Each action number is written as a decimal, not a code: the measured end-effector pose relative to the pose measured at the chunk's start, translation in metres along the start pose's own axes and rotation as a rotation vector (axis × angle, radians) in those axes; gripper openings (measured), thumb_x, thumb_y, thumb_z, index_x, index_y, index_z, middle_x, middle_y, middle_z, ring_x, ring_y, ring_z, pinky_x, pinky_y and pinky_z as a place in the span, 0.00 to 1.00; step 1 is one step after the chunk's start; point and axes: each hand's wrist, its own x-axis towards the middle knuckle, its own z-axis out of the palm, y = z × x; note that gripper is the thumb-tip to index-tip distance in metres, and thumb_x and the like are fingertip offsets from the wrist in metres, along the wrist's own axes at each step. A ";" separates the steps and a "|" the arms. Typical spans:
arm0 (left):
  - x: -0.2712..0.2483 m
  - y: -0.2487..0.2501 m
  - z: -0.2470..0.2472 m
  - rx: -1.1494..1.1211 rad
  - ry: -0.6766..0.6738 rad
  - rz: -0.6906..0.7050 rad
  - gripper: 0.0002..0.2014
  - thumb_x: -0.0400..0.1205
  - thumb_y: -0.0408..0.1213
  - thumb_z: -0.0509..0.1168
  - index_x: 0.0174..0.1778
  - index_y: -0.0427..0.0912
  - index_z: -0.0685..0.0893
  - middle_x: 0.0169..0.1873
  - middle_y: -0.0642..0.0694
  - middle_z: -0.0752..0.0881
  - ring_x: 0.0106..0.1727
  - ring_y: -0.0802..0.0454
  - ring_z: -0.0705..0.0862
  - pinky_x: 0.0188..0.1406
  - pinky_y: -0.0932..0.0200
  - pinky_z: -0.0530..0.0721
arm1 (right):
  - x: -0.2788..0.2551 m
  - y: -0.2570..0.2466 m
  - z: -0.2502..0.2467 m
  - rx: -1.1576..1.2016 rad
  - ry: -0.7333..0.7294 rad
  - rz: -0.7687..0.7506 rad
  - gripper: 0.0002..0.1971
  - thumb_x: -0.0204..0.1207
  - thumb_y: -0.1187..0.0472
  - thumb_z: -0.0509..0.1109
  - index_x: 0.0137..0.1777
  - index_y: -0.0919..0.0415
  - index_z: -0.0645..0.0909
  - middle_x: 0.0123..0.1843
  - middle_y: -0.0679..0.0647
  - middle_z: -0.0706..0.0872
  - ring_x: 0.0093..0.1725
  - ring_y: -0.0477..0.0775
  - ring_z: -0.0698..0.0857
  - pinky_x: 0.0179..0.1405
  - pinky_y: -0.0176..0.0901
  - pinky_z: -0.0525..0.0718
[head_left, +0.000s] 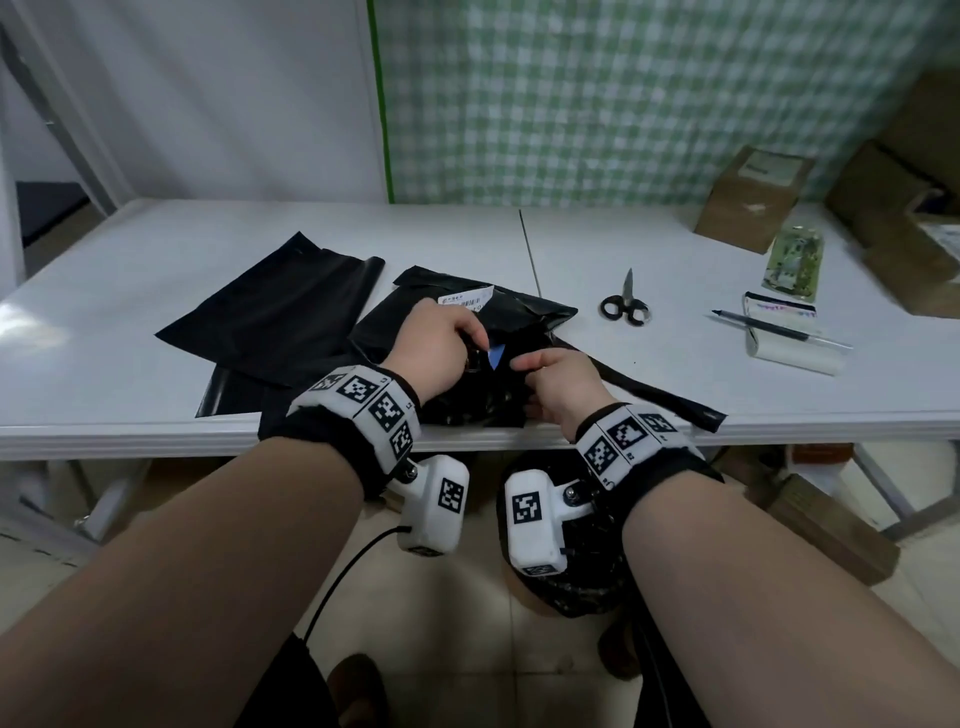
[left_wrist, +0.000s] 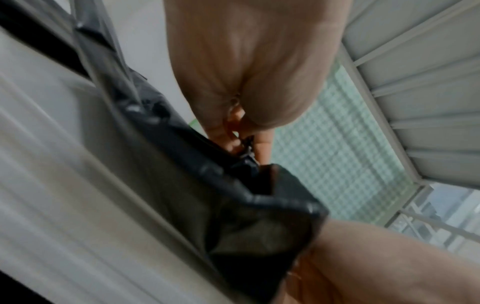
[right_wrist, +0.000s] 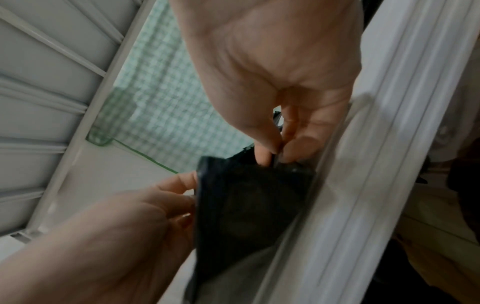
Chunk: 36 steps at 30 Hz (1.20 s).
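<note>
Since the black mailer bag (head_left: 524, 318) lies at the near edge of the table (head_left: 156, 249), with the left hand (head_left: 441, 348) and right hand (head_left: 560, 387) each pinching its plastic beside the opening, pull both sides apart evenly. A low, slow pull should spare the blue item (head_left: 496, 356) showing between them.

A parcel-packing room: black courier bags (head_left: 270, 306), scissors (head_left: 626, 304) and a cardboard box (head_left: 753, 200) on the worktop (head_left: 156, 239) around the fingers (head_left: 525, 360).
</note>
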 end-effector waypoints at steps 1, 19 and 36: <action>0.000 0.001 -0.001 0.069 0.028 0.010 0.19 0.77 0.20 0.55 0.40 0.44 0.88 0.45 0.46 0.70 0.39 0.52 0.73 0.37 0.72 0.70 | 0.000 0.001 0.001 -0.032 0.001 -0.001 0.19 0.78 0.75 0.56 0.47 0.55 0.85 0.48 0.58 0.84 0.38 0.56 0.83 0.28 0.41 0.81; 0.011 0.007 -0.011 0.574 0.120 0.041 0.09 0.78 0.32 0.63 0.52 0.36 0.81 0.54 0.39 0.79 0.52 0.39 0.82 0.40 0.51 0.77 | -0.009 -0.005 -0.003 -0.499 -0.090 -0.102 0.35 0.75 0.69 0.57 0.82 0.46 0.58 0.67 0.61 0.80 0.48 0.54 0.75 0.34 0.34 0.72; 0.024 -0.021 -0.014 0.511 -0.204 0.114 0.43 0.71 0.44 0.73 0.80 0.49 0.60 0.77 0.40 0.57 0.73 0.38 0.71 0.72 0.41 0.73 | 0.015 -0.032 0.011 -0.426 0.031 -0.122 0.11 0.65 0.56 0.69 0.39 0.65 0.82 0.42 0.61 0.88 0.43 0.63 0.89 0.46 0.55 0.90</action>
